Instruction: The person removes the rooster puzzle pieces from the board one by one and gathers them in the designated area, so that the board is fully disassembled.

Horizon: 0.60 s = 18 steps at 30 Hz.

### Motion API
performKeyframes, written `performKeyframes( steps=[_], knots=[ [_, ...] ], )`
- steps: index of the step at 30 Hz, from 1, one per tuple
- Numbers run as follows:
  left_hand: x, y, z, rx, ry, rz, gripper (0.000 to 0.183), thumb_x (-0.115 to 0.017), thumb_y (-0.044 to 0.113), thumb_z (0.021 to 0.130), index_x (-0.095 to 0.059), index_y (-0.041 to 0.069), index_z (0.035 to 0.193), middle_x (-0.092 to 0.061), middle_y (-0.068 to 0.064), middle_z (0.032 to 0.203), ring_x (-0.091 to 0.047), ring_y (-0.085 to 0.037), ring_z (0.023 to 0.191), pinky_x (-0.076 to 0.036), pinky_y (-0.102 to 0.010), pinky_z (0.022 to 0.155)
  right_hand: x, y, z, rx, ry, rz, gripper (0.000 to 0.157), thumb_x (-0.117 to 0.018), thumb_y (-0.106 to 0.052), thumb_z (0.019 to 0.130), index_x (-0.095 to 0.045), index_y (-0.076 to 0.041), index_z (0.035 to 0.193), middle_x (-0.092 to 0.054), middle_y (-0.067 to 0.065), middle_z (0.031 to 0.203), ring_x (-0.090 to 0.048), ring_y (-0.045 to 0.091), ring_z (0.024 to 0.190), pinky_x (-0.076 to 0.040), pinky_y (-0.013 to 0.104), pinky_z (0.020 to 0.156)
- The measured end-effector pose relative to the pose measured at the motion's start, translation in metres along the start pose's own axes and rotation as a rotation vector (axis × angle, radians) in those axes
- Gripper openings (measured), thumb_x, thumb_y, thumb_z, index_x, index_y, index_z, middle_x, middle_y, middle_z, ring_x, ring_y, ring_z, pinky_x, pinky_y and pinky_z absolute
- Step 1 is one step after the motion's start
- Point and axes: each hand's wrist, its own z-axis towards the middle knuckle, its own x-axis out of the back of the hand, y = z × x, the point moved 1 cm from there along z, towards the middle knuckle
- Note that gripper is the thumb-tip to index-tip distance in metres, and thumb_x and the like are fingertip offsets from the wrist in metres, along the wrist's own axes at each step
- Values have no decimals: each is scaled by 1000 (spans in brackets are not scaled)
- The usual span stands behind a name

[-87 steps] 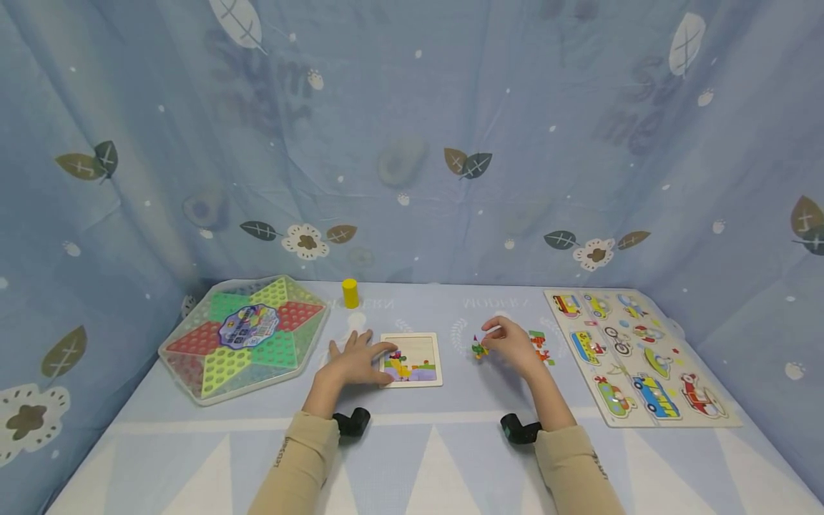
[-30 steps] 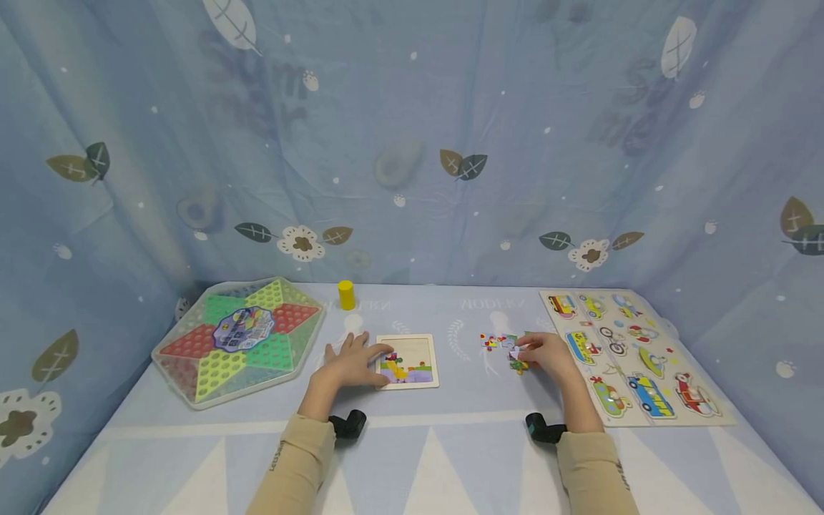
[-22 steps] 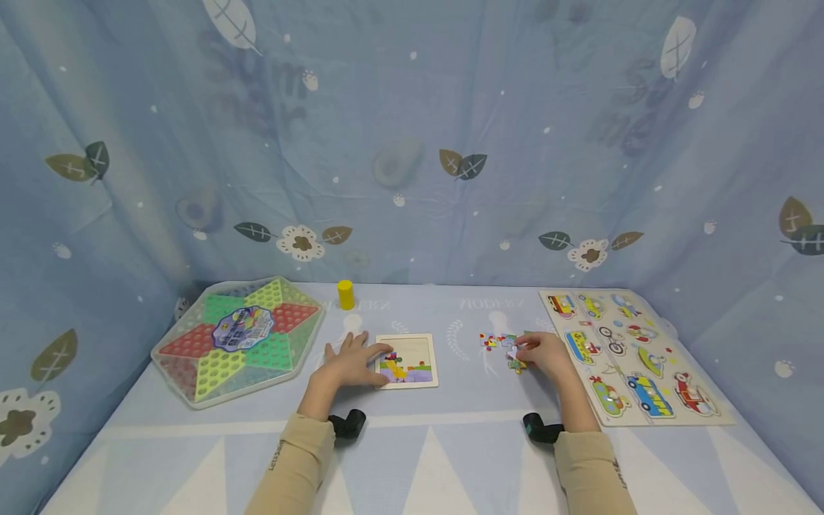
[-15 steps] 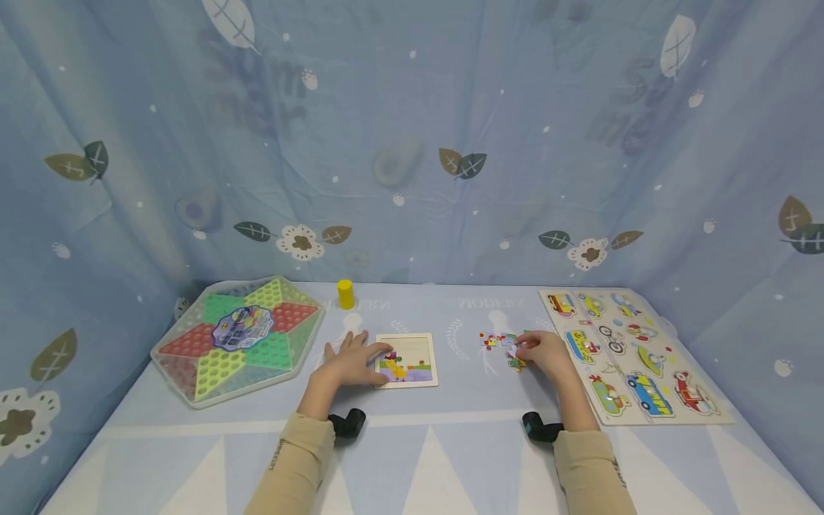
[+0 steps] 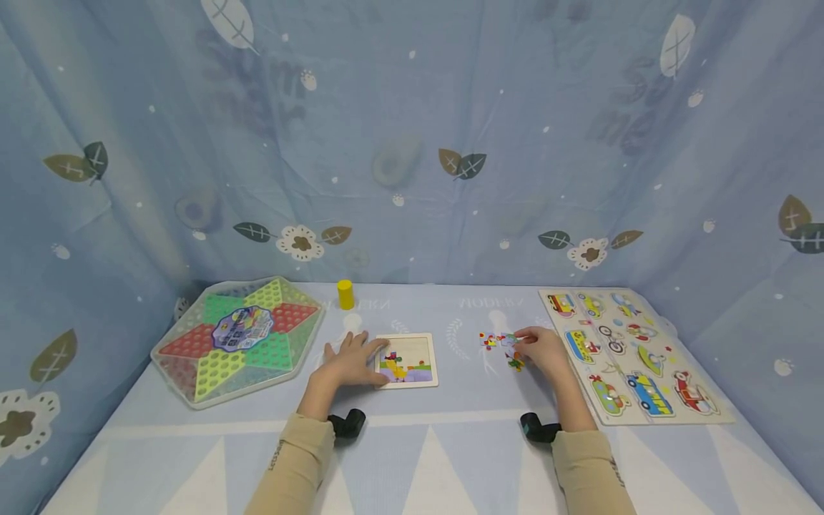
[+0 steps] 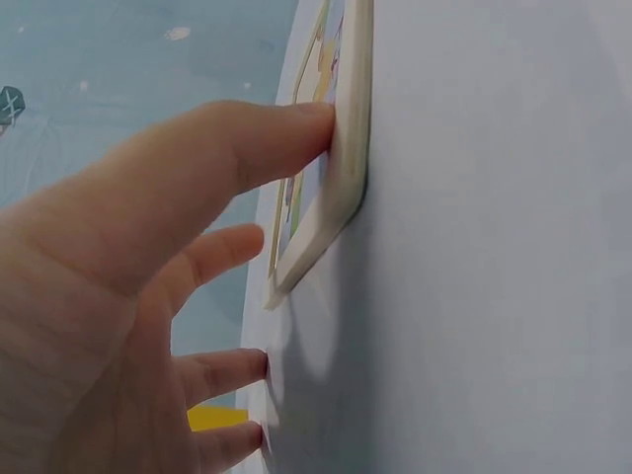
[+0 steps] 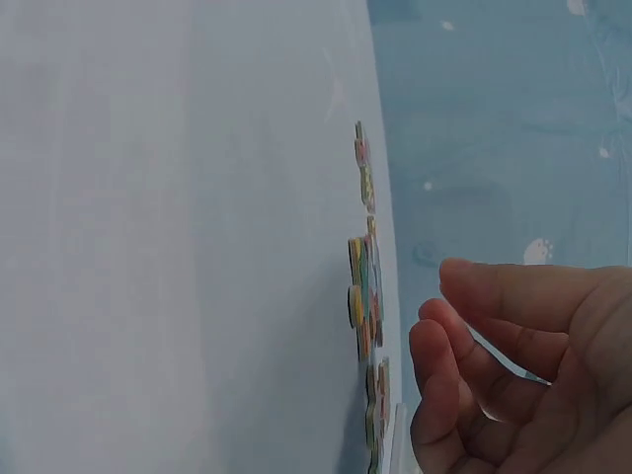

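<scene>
A small wooden puzzle tray (image 5: 406,335) lies on the table, its lower part filled with a picture of a yellow duck. My left hand (image 5: 350,365) is at its left side, fingers spread; in the left wrist view the thumb (image 6: 286,133) rests on the frame's edge. My right hand (image 5: 543,350) hovers over loose jigsaw pieces (image 5: 491,341), among them a green one (image 5: 515,363) below the fingertips. In the right wrist view the pieces (image 7: 363,286) lie flat on the table, partly overlapping, and the loosely bent fingers (image 7: 434,370) hold nothing, apart from the thumb.
On the left lies a hexagonal Chinese checkers board (image 5: 241,340) with a clear cover. A yellow cylinder (image 5: 345,294) stands behind the tray. To the right is a wooden vehicle puzzle board (image 5: 634,354). A blue patterned curtain (image 5: 412,179) closes off the back.
Since the oldest frame my right hand has moved right, from a green piece at its fingertips to over the pieces; lately its fingertips have lifted slightly. My left hand stays at the tray.
</scene>
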Motion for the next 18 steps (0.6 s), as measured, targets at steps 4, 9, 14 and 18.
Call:
performKeyframes(
  steps=[4,9,14,18],
  knots=[
    [3,-4,-1,-6,1,-7,81,-68,50,76,-34,20,144,-24,-18,149,-11,-43,138,-2,-72,99,-4,-2,1,21,4,23,25,-64,-7,83,-64,4,106,-61,13,87,-54,17,70,-44,25,59],
    [7,-9,-2,-14,-10,16,88,-73,47,71,-34,16,144,-25,-15,150,-13,-40,138,-3,-70,100,-10,-4,4,72,-21,101,25,-64,-7,83,-64,4,105,-61,11,84,-59,18,69,-47,26,59],
    [6,-11,-2,-11,-10,23,88,-76,44,70,-37,14,142,-25,-13,150,-13,-38,139,-3,-70,101,-13,-12,3,63,-33,81,28,-63,-8,84,-63,4,110,-62,14,91,-57,19,74,-45,26,60],
    [4,-11,0,-5,-10,13,88,-76,44,69,-38,15,142,-26,-13,150,-13,-38,139,-2,-69,101,-16,-17,1,75,-36,79,27,-64,-8,83,-63,2,109,-63,14,93,-58,19,77,-45,26,61]
  ],
)
